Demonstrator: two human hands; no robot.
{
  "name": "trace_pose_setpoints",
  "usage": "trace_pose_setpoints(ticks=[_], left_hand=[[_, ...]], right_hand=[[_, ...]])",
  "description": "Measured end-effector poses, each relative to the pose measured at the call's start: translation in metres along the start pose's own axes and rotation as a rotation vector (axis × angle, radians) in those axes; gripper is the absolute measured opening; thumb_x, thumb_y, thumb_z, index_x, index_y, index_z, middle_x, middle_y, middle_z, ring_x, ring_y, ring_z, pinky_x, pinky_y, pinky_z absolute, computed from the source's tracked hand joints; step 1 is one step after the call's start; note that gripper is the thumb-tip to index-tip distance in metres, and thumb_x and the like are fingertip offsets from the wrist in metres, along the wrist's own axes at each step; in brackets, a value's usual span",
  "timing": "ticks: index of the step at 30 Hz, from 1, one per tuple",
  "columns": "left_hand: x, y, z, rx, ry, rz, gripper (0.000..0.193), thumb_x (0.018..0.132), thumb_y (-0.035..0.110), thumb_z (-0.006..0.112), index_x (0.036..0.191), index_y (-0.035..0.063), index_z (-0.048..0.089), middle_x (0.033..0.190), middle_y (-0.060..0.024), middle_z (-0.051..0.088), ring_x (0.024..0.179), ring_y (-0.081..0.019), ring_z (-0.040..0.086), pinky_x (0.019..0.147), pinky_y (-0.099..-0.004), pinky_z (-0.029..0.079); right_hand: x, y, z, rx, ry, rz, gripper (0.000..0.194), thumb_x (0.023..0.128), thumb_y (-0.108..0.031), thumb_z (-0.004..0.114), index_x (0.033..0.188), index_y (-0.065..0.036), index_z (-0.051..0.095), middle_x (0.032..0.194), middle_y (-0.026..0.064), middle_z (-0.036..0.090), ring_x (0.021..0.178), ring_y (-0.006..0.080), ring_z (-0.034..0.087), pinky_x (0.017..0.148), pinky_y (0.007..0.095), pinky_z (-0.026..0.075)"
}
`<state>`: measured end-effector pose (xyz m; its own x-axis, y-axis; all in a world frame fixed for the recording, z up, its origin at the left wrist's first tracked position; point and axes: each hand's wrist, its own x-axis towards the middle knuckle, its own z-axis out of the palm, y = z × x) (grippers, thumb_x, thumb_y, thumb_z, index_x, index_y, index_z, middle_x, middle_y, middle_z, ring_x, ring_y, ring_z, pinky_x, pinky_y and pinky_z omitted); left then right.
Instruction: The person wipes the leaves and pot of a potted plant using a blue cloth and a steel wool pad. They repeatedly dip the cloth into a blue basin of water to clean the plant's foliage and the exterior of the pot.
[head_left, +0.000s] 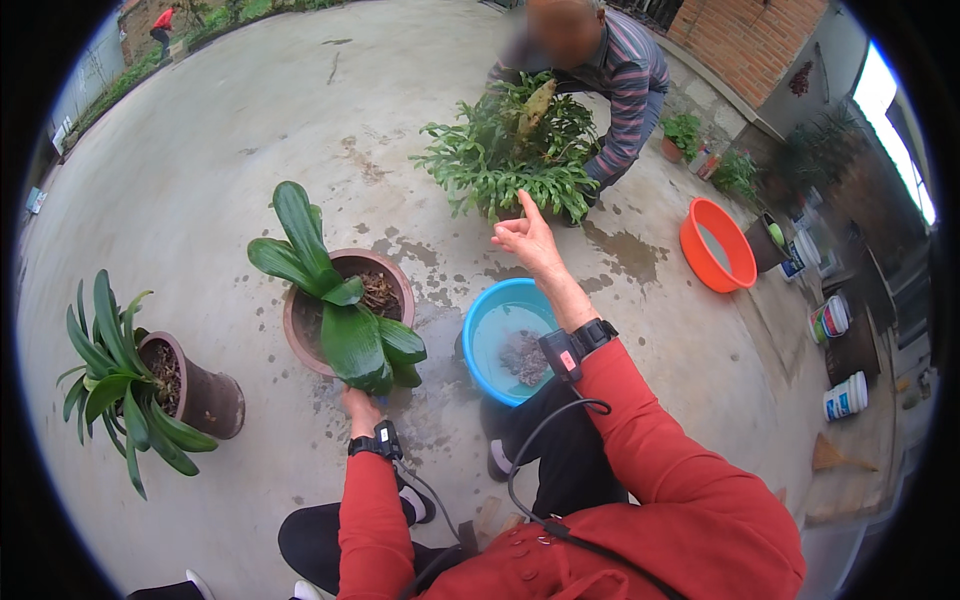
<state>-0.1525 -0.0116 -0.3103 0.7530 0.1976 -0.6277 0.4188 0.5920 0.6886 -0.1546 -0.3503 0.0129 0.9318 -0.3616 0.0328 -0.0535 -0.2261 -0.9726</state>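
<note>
My left hand (360, 409) is at the near side of a potted broad-leaved plant (356, 341), its fingers partly hidden under the leaves. That plant grows in a brown round pot (405, 289) with bark-like pieces on the soil. Stretched forward, my right hand (529, 236) has its index finger extended towards a bushy green plant (487, 161) and holds nothing. Below my right forearm stands a blue basin (472, 364) of cloudy water with a grey, crumpled cloth-like thing (523, 356) in it. Another person (630, 90) in a striped top bends over the bushy plant, hands mostly hidden.
A strap-leaved plant in a tall brown pot (217, 405) stands at the left. To the right are an orange basin (724, 277), several plastic buckets (846, 397) and a straw-coloured broom head (832, 455). Wet patches mark the concrete. A distant person (163, 26) is at the upper left.
</note>
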Motion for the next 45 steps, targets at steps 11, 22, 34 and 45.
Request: trace_pose_setpoints(ticks=[11, 22, 34, 45], left_hand=[[0.024, 0.042, 0.001, -0.242, -0.174, 0.047, 0.033, 0.095, 0.020, 0.043, 0.121, 0.0031, 0.052, 0.115, -0.0050, 0.059, 0.101, -0.0185, 0.057, 0.086, -0.0327, 0.046], [0.041, -0.011, -0.012, -0.106, -0.397, 0.106, 0.040, 0.096, 0.030, 0.038, 0.121, 0.0024, 0.052, 0.119, -0.0078, 0.057, 0.106, -0.0241, 0.056, 0.091, -0.0380, 0.045], [-0.004, 0.025, 0.010, -0.063, -0.049, 0.022, 0.037, 0.095, 0.027, 0.042, 0.122, 0.0034, 0.052, 0.117, -0.0075, 0.057, 0.104, -0.0206, 0.056, 0.087, -0.0346, 0.046], [0.001, 0.015, 0.014, -0.233, -0.206, 0.064, 0.040, 0.095, 0.030, 0.043, 0.123, 0.0007, 0.048, 0.116, -0.0075, 0.056, 0.105, -0.0210, 0.055, 0.087, -0.0355, 0.046]], right_hand=[[-0.038, -0.018, 0.041, 0.056, -0.391, -0.078, 0.084, 0.084, -0.004, 0.060, 0.148, -0.019, 0.008, 0.099, 0.0132, 0.060, 0.076, 0.0156, 0.065, 0.070, 0.0284, 0.052], [-0.011, -0.002, 0.010, -0.028, -0.095, 0.146, 0.092, 0.086, -0.015, 0.063, 0.147, -0.013, -0.005, 0.103, 0.0133, 0.060, 0.085, 0.0195, 0.064, 0.074, 0.0312, 0.051], [-0.019, 0.011, 0.021, -0.258, -0.395, 0.108, 0.090, 0.083, -0.019, 0.065, 0.147, -0.007, 0.003, 0.106, 0.0163, 0.059, 0.083, 0.0204, 0.064, 0.072, 0.0312, 0.052], [-0.017, 0.019, 0.015, -0.417, -0.495, 0.110, 0.077, 0.082, -0.019, 0.065, 0.144, -0.005, 0.022, 0.102, 0.0138, 0.063, 0.084, 0.0187, 0.064, 0.075, 0.0316, 0.050]])
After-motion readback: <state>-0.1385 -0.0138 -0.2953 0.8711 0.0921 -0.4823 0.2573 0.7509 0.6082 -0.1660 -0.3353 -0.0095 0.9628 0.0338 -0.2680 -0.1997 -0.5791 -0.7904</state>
